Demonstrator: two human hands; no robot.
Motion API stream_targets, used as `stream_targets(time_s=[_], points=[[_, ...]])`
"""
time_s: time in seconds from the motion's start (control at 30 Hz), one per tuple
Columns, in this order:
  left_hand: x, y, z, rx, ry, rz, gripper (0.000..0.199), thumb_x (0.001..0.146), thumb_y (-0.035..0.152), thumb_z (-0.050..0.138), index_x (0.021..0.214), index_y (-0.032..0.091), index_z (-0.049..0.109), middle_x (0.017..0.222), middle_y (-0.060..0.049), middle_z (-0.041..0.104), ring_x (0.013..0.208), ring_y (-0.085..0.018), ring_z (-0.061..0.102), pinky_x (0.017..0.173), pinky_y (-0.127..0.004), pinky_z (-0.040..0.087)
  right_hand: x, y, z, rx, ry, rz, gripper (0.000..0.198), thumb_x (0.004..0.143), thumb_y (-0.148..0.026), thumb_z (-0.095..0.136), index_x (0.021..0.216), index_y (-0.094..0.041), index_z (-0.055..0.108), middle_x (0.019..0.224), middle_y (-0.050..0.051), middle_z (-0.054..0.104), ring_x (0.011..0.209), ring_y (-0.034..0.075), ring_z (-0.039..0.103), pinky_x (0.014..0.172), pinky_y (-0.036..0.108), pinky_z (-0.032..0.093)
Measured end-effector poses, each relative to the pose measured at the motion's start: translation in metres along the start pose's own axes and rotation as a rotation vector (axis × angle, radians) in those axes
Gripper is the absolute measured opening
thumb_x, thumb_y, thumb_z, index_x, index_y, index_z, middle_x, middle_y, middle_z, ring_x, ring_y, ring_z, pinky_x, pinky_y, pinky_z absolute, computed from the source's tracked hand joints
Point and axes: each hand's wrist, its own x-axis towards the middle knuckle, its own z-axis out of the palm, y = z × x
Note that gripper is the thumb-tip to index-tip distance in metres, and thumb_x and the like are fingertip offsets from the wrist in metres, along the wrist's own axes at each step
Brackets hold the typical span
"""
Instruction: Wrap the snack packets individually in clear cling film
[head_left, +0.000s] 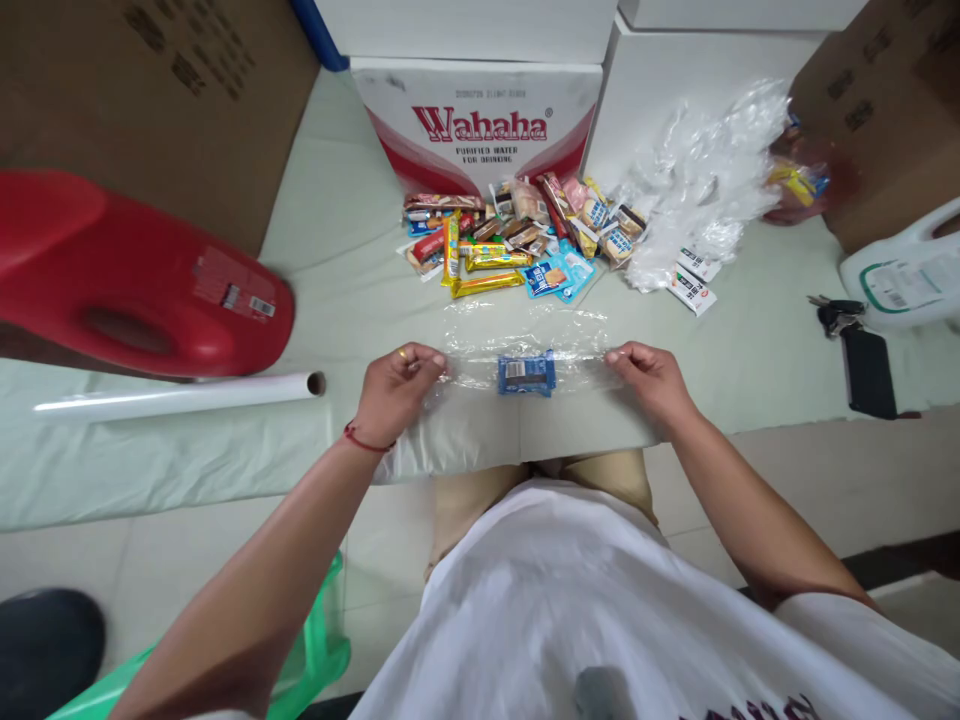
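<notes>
A sheet of clear plastic film is stretched between my hands near the table's front edge. My left hand pinches its left side between thumb and fingers, while my right hand pinches the right side. At the middle of the film lies a small blue snack packet with a barcode label, touched by neither hand. Beyond the film is a pile of wrapped snacks, with yellow bars, brown biscuits and blue packets among them.
Behind the snacks stands a Wahaha carton. Crumpled clear plastic is heaped at the right, near two white packets. A red jug and a white roll lie left. A black phone-like object, keys and a white bottle are far right.
</notes>
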Motion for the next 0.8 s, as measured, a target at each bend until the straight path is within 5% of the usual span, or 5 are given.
stream_targets(time_s=[0.17,0.3,0.53,0.67,0.8], points=[[0.037,-0.006,0.020,0.005,-0.045,-0.134,0.028,0.076,0.046,0.072,0.081,0.019,0.069,0.066,-0.001,0.067,0.058,-0.014,0.054,0.055,-0.025,0.041,0.026,0.009,0.006,-0.169,0.024,0.080,0.055,0.092,-0.064,0.061,0.062,-0.022,0.044,0.057,-0.005,0.033,0.058,0.011,0.031,0.057,0.028,0.025],[0.062,-0.013,0.012,0.198,-0.063,-0.083,0.028,0.074,0.039,0.073,0.091,0.018,0.071,0.079,-0.003,0.068,0.067,-0.016,0.059,0.067,-0.030,0.050,0.034,0.017,0.011,-0.507,0.072,0.032,0.048,0.095,-0.053,0.056,0.060,-0.022,0.043,0.056,-0.003,0.041,0.059,0.013,0.037,0.060,0.030,0.025],[0.018,0.039,-0.016,0.616,0.561,0.473,0.018,0.092,0.023,0.062,0.109,0.021,0.066,0.119,-0.011,0.067,0.130,-0.032,0.060,0.117,-0.057,0.044,0.031,0.022,0.009,-0.680,0.050,0.031,0.040,0.096,-0.050,0.055,0.066,-0.023,0.054,0.064,0.004,0.057,0.069,0.021,0.048,0.063,0.033,0.031],[-0.035,0.062,0.039,0.563,0.100,0.792,0.026,0.099,0.025,0.054,0.122,0.025,0.068,0.127,-0.009,0.073,0.135,-0.031,0.062,0.112,-0.054,0.050,0.037,0.012,0.005,-0.706,0.195,-0.200,0.020,0.091,-0.036,0.059,0.099,-0.021,0.070,0.096,0.013,0.067,0.096,0.033,0.054,0.087,0.045,0.045],[-0.040,0.045,0.092,0.615,-0.082,0.698,0.041,0.104,0.024,0.045,0.140,0.022,0.065,0.140,-0.012,0.072,0.139,-0.030,0.060,0.115,-0.050,0.047,0.068,-0.019,0.023,-0.709,0.124,-0.453,0.031,0.098,-0.027,0.048,0.121,-0.020,0.068,0.118,0.015,0.066,0.113,0.035,0.052,0.106,0.054,0.041]])
